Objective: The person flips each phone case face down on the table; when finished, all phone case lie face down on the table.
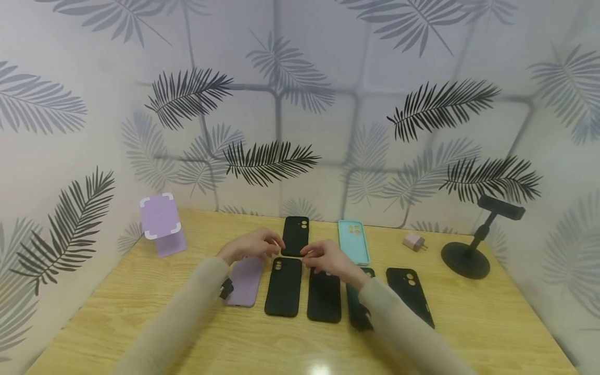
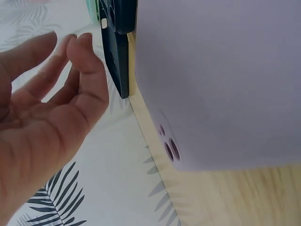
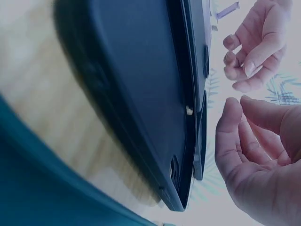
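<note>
Above the row of phone cases, my left hand (image 1: 253, 245) has its fingers loosely bent near the left edge of the back black phone case (image 1: 295, 237). Opposite it, my right hand (image 1: 328, 258) hovers by that case's lower right corner, thumb and forefinger tips close together. Nothing shows between the fingers of either hand in the wrist views. A purple case (image 2: 221, 84) lies below my left hand. In the front row are a black case (image 1: 283, 287), another black case (image 1: 324, 299) under my right hand, and a dark teal case (image 1: 357, 307) partly hidden by my right forearm.
At the back lies a light blue case (image 1: 353, 244); a black case (image 1: 411, 296) is farther right. A purple stand (image 1: 161, 219) occupies the table's left, a black stand (image 1: 469, 255) its right, with a pink plug adapter (image 1: 413, 241) nearby. A leaf-patterned wall (image 1: 319, 130) rises behind.
</note>
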Demonstrator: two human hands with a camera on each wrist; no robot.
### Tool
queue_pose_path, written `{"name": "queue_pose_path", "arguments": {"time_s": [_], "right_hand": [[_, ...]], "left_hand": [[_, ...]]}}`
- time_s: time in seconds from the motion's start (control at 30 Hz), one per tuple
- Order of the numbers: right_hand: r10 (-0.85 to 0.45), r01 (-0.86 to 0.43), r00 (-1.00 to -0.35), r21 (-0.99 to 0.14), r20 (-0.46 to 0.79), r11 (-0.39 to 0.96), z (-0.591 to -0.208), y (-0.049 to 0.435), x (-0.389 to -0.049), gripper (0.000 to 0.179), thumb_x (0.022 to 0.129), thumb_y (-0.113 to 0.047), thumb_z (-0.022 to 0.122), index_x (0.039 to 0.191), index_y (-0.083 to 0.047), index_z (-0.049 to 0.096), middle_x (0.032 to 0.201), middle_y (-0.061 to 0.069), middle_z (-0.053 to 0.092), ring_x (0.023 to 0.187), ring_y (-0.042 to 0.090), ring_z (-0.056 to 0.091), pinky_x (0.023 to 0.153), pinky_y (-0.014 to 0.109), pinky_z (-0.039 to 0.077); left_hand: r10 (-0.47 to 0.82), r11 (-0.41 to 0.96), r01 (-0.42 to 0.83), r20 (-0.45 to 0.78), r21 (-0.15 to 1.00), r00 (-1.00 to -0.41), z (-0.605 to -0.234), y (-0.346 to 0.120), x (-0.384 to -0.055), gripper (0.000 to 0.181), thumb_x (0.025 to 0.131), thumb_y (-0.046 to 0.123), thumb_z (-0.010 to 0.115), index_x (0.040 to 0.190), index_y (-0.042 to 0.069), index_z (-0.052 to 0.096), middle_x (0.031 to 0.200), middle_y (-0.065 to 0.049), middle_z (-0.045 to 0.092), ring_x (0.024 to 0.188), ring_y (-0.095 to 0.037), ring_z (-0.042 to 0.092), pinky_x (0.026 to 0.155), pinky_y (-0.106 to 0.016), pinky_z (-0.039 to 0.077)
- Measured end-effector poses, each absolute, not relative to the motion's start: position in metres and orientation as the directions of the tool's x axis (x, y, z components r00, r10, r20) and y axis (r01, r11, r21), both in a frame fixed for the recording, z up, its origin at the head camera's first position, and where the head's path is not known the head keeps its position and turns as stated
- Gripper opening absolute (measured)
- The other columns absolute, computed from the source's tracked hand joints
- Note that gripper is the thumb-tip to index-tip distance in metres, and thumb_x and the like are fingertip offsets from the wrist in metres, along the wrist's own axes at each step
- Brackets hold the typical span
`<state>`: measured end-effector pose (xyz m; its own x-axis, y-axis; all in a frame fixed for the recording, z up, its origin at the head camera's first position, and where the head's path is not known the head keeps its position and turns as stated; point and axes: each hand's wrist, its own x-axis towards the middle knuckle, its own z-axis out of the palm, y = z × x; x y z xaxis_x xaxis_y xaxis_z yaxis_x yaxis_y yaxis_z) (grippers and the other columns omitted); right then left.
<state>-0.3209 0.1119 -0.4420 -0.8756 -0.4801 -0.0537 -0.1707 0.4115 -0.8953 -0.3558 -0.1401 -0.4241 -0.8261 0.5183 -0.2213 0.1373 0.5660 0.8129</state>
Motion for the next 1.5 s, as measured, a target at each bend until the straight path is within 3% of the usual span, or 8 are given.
{"name": "queue_pose_path", "arguments": {"time_s": [0.2, 0.5, 0.8, 1.03, 1.33, 1.5], "right_hand": [[-0.45, -0.205, -0.893, -0.878, -0.013, 0.433, -0.444, 0.113, -0.334, 0.029, 0.095, -0.002, 0.061, 0.122, 0.008, 0.063, 0.114, 0.025, 0.068, 0.097, 0.03, 0.068, 0.079, 0.041, 0.06], [-0.378, -0.129, -0.924, -0.889, -0.053, 0.44, -0.448, 0.111, -0.352, 0.03, 0.093, 0.0, 0.062, 0.122, 0.007, 0.063, 0.112, 0.023, 0.066, 0.094, 0.023, 0.066, 0.081, 0.033, 0.059], [-0.377, -0.101, -0.918, -0.851, -0.119, 0.515, -0.445, 0.11, -0.357, 0.037, 0.091, -0.004, 0.064, 0.126, 0.007, 0.061, 0.128, 0.024, 0.061, 0.108, 0.027, 0.065, 0.09, 0.036, 0.057], [-0.391, -0.102, -0.912, -0.852, -0.127, 0.514, -0.449, 0.107, -0.357, 0.036, 0.092, -0.005, 0.064, 0.126, 0.007, 0.062, 0.124, 0.022, 0.064, 0.102, 0.025, 0.068, 0.087, 0.035, 0.058], [-0.4, -0.069, -0.905, -0.874, -0.149, 0.481, -0.451, 0.106, -0.358, 0.035, 0.095, -0.007, 0.061, 0.127, 0.007, 0.061, 0.126, 0.022, 0.063, 0.111, 0.03, 0.065, 0.092, 0.038, 0.057], [-0.416, -0.051, -0.895, -0.889, -0.161, 0.455, -0.449, 0.106, -0.36, 0.036, 0.099, -0.009, 0.056, 0.131, 0.008, 0.057, 0.128, 0.023, 0.062, 0.108, 0.029, 0.066, 0.092, 0.039, 0.057]], "left_hand": [[0.44, 0.568, 0.118, -0.179, 0.815, -0.88, -0.427, -0.134, -0.361, 0.025, 0.098, 0.012, 0.055, 0.118, 0.002, 0.065, 0.11, -0.014, 0.066, 0.094, -0.024, 0.06, 0.077, -0.039, 0.056], [0.35, 0.543, 0.065, -0.156, 0.837, -0.924, -0.431, -0.122, -0.366, 0.032, 0.097, 0.004, 0.054, 0.127, -0.003, 0.059, 0.13, -0.023, 0.059, 0.112, -0.03, 0.06, 0.091, -0.042, 0.054], [0.309, 0.54, -0.019, -0.219, 0.841, -0.925, -0.433, -0.109, -0.367, 0.044, 0.092, -0.004, 0.053, 0.136, -0.009, 0.049, 0.136, -0.025, 0.053, 0.108, -0.025, 0.06, 0.088, -0.037, 0.055], [0.267, 0.49, -0.084, -0.241, 0.868, -0.933, -0.438, -0.107, -0.368, 0.049, 0.092, -0.006, 0.055, 0.14, -0.009, 0.044, 0.142, -0.027, 0.045, 0.115, -0.034, 0.062, 0.092, -0.038, 0.056], [0.204, 0.417, -0.165, -0.269, 0.894, -0.941, -0.436, -0.106, -0.37, 0.051, 0.094, -0.001, 0.056, 0.143, -0.006, 0.04, 0.13, -0.024, 0.055, 0.099, -0.028, 0.068, 0.085, -0.036, 0.059], [0.217, 0.352, -0.195, -0.282, 0.915, -0.934, -0.434, -0.105, -0.373, 0.052, 0.096, 0.002, 0.058, 0.144, -0.005, 0.039, 0.126, -0.025, 0.059, 0.101, -0.027, 0.067, 0.086, -0.035, 0.058]]}}
